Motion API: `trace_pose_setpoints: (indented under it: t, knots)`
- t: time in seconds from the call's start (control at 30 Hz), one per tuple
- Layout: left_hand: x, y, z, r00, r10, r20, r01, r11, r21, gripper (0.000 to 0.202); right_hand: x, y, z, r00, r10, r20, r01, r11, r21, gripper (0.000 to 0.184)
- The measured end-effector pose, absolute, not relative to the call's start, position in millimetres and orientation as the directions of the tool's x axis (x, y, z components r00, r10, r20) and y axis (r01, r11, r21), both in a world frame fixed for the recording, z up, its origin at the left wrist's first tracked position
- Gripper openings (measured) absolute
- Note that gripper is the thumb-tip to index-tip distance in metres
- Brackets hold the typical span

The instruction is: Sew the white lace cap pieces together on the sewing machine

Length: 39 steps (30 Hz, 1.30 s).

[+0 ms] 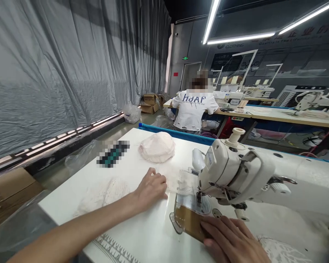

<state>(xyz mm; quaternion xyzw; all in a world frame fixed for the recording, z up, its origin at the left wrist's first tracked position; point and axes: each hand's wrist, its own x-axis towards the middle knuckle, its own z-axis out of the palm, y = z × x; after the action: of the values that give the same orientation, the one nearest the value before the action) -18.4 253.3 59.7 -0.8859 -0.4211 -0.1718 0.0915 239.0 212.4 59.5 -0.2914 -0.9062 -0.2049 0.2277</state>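
Note:
My left hand (151,187) is on the white sewing table (153,233), its fingers curled onto the left part of a thin pale fabric piece (185,182). The fabric's right end reaches beside the needle area of a white sewing machine (235,168). Its fingertips are partly hidden. My right hand (231,237) lies with fingers stretched out over the brownish bed plate (189,221), in front of the presser foot (199,197). I see nothing held in it. Behind my left hand sits a stack of pale fabric pieces (157,147).
Pale lace (104,193) lies at the left, above a printed ruler (112,250). A blurred dark object (113,153) is near the left edge. More lace (282,250) lies at lower right. Ahead, a person in a white shirt (194,109) sits at another sewing table (274,115). Cardboard boxes (12,190) stand left.

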Motion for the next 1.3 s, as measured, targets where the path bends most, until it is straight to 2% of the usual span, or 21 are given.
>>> trace_pose_setpoints:
  t: [0.07,0.13,0.17,0.23,0.3,0.33,0.4,0.43,0.5,0.6,0.7,0.77,0.9,1.07,1.3]
  knots:
    - [-22,234,60,0.584,0.725,0.365,0.784,-0.62,-0.024,0.021,226,207,67,-0.762,0.409,0.503,0.572,0.788,0.226,0.03]
    - [-18,207,64,0.614,0.717,0.331,0.754,-0.656,0.022,0.02,209,198,69,-0.767,0.396,0.504,0.537,0.827,0.167,0.04]
    - [-15,192,67,0.633,0.712,0.303,0.727,-0.682,0.082,0.018,199,192,69,-0.756,0.406,0.514,0.523,0.846,0.103,0.04]
    - [-13,164,75,0.645,0.728,0.234,0.673,-0.686,0.277,0.014,184,177,67,-0.738,0.466,0.489,0.49,0.867,-0.087,0.021]
    - [-18,139,82,0.622,0.769,0.148,0.618,-0.597,0.511,0.011,178,157,67,-0.749,0.557,0.36,0.462,0.828,-0.319,0.017]
    - [-22,128,85,0.608,0.787,0.105,0.58,-0.532,0.617,0.01,179,147,69,-0.754,0.605,0.258,0.467,0.768,-0.438,0.019]
    - [-31,108,88,0.601,0.799,0.012,0.49,-0.38,0.785,0.02,188,126,77,-0.731,0.683,-0.008,0.518,0.547,-0.658,0.013]
    - [-35,98,88,0.607,0.793,-0.043,0.449,-0.298,0.842,0.025,194,117,82,-0.712,0.686,-0.152,0.542,0.399,-0.739,0.012]
    - [-38,80,84,0.619,0.768,-0.163,0.384,-0.115,0.916,0.029,206,99,88,-0.701,0.599,-0.388,0.55,0.107,-0.828,0.016]
    - [-33,59,73,0.648,0.699,-0.303,0.286,0.145,0.947,0.03,219,74,84,-0.723,0.433,-0.538,0.484,-0.238,-0.842,0.024]
    - [-21,44,57,0.671,0.641,-0.372,0.166,0.358,0.919,0.028,222,50,69,-0.736,0.416,-0.535,0.387,-0.39,-0.836,0.029]
    - [-12,36,48,0.675,0.611,-0.414,0.126,0.458,0.88,0.028,219,37,60,-0.728,0.482,-0.488,0.342,-0.362,-0.867,0.027]
    - [-4,26,39,0.636,0.611,-0.472,0.116,0.529,0.841,0.03,213,19,49,-0.687,0.573,-0.447,0.314,-0.321,-0.894,0.028]
    - [-6,17,33,0.61,0.592,-0.527,0.113,0.593,0.797,0.035,218,8,41,-0.672,0.578,-0.463,0.288,-0.373,-0.882,0.03]
    - [-2,13,26,0.541,0.59,-0.6,0.18,0.615,0.768,0.041,216,1,30,-0.651,0.619,-0.44,0.325,-0.296,-0.898,0.033]
